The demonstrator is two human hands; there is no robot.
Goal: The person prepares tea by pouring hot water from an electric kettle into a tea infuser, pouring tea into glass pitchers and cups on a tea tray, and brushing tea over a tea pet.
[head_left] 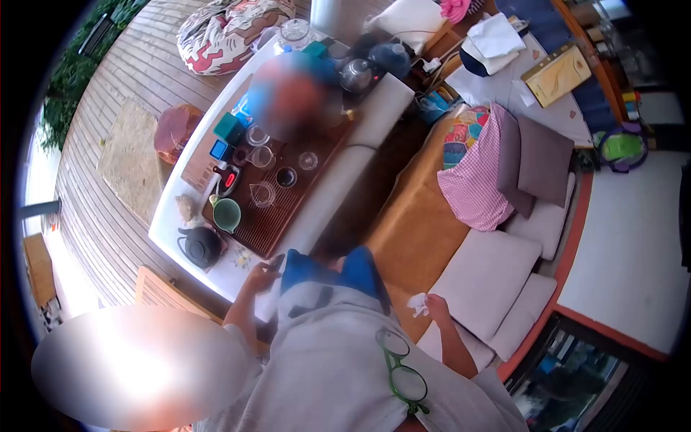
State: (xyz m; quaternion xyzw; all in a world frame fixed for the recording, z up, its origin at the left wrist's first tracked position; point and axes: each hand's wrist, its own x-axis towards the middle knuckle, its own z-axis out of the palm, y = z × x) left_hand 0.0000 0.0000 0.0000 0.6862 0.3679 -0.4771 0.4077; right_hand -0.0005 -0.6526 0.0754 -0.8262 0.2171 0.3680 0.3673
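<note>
My left hand [264, 276] is at the near edge of the white table [169, 216], with its fingers closed round a small dark object [276, 263] that I cannot make out. Off to the right, above the orange-brown bench mat, my right hand [435, 308] pinches a crumpled white tissue [417, 304]. Beyond my left hand lies a brown tea tray [248, 234] bearing a green bowl [227, 214], a glass pitcher [263, 193] and a dark cup [286, 177]. A black teapot [201, 247] stands beside the tray at the table's near left corner.
Grey cushions [489, 281] and a pink checked cloth [471, 180] lie on the bench [414, 245]. A blurred shape covers the table's far part. A wooden chair [169, 294] and another blurred shape are at my left. Green-framed glasses [408, 383] hang on my shirt.
</note>
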